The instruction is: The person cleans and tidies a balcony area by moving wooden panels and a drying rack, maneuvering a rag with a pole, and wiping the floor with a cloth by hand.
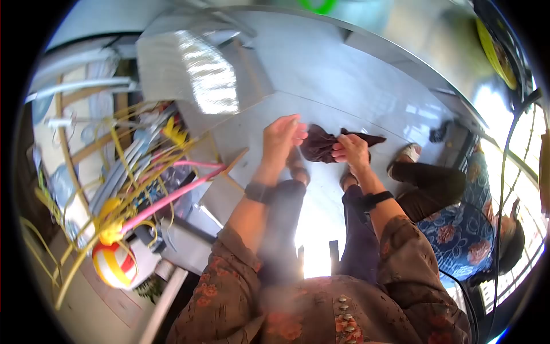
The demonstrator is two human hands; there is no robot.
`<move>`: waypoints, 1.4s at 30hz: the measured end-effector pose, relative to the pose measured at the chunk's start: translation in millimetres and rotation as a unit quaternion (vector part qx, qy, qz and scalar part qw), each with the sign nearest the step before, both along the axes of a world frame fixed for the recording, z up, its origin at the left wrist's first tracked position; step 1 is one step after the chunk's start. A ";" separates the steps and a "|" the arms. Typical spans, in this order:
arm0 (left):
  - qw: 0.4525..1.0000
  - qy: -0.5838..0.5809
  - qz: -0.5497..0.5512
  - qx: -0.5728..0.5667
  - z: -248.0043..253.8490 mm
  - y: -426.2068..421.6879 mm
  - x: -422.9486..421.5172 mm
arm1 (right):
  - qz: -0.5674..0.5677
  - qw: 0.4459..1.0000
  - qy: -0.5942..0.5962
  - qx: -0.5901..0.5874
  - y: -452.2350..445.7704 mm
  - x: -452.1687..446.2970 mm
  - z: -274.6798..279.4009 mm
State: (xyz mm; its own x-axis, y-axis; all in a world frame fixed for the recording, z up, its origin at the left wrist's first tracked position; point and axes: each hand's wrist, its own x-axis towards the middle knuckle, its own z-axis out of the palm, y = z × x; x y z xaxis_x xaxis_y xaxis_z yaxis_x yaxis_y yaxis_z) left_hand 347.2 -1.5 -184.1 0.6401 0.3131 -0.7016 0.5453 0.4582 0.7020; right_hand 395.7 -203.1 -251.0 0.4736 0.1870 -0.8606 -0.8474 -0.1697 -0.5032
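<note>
In the head view, the dark cloth [318, 144] hung above the floor [252, 129], its long axis running left to right, a pointed end rightward. The right hand [351, 152] pinched its middle; the left hand [282, 137] was beside its bunched left end, its grip unclear.

Bright backlight at right, glare, hazy blur, curved dark edges.

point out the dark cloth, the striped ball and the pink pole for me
Dark cloth [318, 144]: head view, bunched part beside the right hand [352, 150]
Striped ball [113, 266]: head view, middle of its visible surface
Pink pole [172, 199]: head view, about midway along
</note>
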 end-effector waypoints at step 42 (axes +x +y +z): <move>0.944 0.234 0.216 -0.082 12.0 22.1 -211.8 | 0.341 0.929 0.011 0.140 221.2 70.3 62.0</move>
